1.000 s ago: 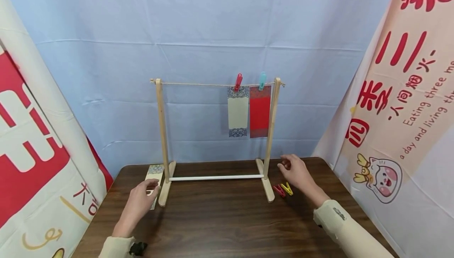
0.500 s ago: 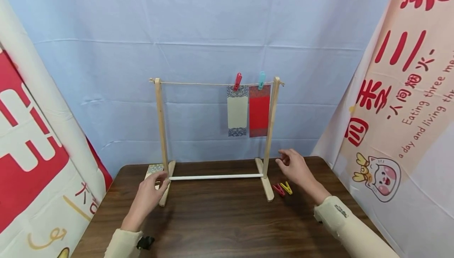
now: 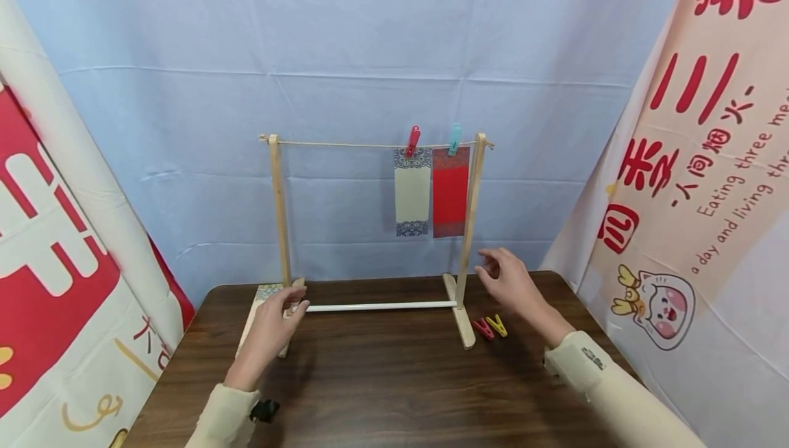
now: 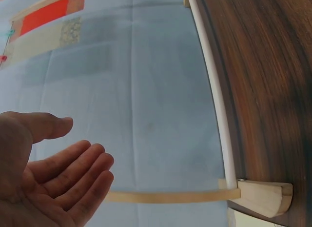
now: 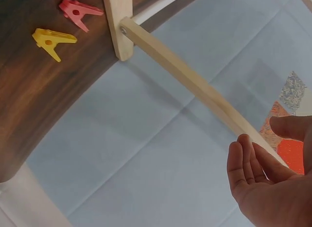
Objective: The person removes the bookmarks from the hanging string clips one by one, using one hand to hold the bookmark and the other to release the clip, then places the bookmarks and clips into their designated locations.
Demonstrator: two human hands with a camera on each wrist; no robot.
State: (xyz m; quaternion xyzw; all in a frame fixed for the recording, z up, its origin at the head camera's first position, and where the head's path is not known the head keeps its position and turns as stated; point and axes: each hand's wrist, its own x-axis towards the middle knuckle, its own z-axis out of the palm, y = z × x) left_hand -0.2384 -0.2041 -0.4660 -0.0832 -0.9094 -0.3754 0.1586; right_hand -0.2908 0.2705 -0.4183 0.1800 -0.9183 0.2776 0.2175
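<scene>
My left hand (image 3: pixel 270 321) is in the air in front of the rack's left post, fingers loosely bent and holding nothing. Behind it, partly hidden, a cream patterned paper strip (image 3: pixel 253 314) lies on the table. To the right of the wooden rack (image 3: pixel 279 215) hovers my right hand (image 3: pixel 510 283), empty, with relaxed fingers. Below it a red clothespin (image 3: pixel 483 328) and a yellow clothespin (image 3: pixel 496 325) lie on the table. From the rack's string hang a cream strip with blue patterned ends (image 3: pixel 411 194), under a red clothespin (image 3: pixel 413 141), and a red strip (image 3: pixel 451 191), under a light blue clothespin (image 3: pixel 455 140).
A white rod (image 3: pixel 382 306) joins the rack's feet low down, and its string (image 3: pixel 339 144) runs between the post tops. The dark wooden table (image 3: pixel 382 386) ends just behind the rack at a pale blue cloth (image 3: pixel 357 37). Printed banners flank both sides.
My left hand has moved right and slightly up, from over the paper strip on the table to the left post. My right hand has risen a little. The hanging strips stay in place.
</scene>
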